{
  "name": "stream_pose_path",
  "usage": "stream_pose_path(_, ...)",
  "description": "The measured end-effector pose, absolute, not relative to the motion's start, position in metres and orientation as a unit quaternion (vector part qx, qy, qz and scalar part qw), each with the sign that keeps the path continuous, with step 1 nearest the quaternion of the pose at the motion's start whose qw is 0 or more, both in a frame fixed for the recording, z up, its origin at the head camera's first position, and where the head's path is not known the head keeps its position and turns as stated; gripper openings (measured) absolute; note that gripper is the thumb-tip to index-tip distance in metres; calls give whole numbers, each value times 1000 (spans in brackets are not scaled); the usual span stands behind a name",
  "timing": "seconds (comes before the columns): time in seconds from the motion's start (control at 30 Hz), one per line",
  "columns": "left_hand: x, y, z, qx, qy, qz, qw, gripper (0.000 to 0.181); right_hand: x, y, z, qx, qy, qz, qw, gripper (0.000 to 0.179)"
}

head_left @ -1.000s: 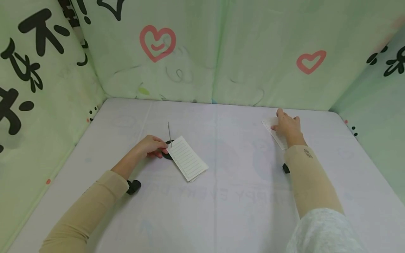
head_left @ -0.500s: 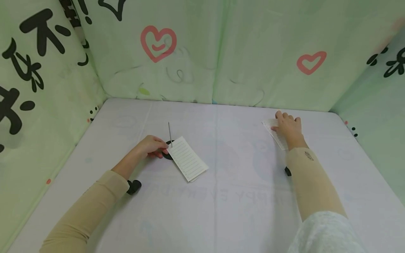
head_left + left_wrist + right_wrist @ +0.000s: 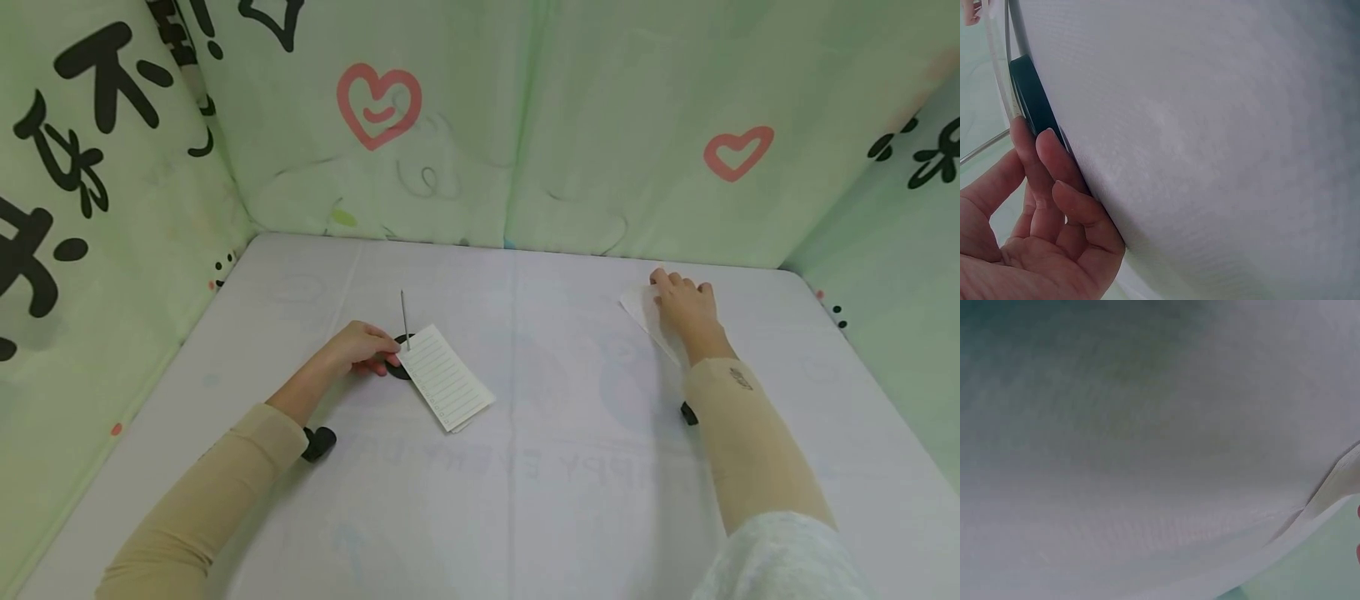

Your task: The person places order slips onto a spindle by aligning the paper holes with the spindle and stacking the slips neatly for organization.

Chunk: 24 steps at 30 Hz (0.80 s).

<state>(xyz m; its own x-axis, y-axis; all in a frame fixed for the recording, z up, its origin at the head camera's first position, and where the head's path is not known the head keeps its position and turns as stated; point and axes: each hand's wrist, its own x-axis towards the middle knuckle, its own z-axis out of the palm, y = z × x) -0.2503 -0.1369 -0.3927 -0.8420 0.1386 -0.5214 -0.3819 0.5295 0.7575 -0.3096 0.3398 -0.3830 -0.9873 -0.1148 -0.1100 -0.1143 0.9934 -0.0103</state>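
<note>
Lined paper slips (image 3: 450,379) lie stacked at a slant on a bill spike, whose thin metal rod (image 3: 405,315) rises through their top corner. Part of its round black base (image 3: 398,369) shows under them; the left wrist view has the base (image 3: 1036,97) edge-on. My left hand (image 3: 358,346) pinches the slips' corner beside the rod, other fingers low by the base. Farther off at the back right, my right hand (image 3: 684,307) holds a thin white sheet of paper (image 3: 641,312) with curled fingers, partly covering it. A bent paper edge (image 3: 1335,484) shows in the right wrist view.
A white cloth covers the table (image 3: 570,517). Pale green printed curtains (image 3: 600,167) stand along its back and both sides. A black wrist camera (image 3: 320,443) hangs below the left sleeve, and another black piece (image 3: 688,413) sits at the right sleeve.
My right hand has drawn slightly back toward me; the sheet's printed lines and my thumb, visible earlier, no longer show. My left hand and the slips stay in place.
</note>
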Motion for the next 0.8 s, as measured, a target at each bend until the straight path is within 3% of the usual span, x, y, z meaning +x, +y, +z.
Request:
stream_pose_path(0.17, -250, -137, -392, -72, 829, 484, 271, 26, -308, 344, -378, -64, 995, -47, 53, 25)
stream_pose_path(0.4, -250, -137, -392, -73, 831, 480, 271, 26, -301, 348, -373, -54, 966, -246, 54, 27)
stream_pose_path(0.67, -251, -136, -392, -77, 831, 479, 273, 27, -288, 334, -365, 12, 910, -394, 131, 53)
stream_pose_path(0.8, -253, -136, -394, -78, 830, 480, 274, 26, -282, 321, -357, 21, 870, -464, 162, 55)
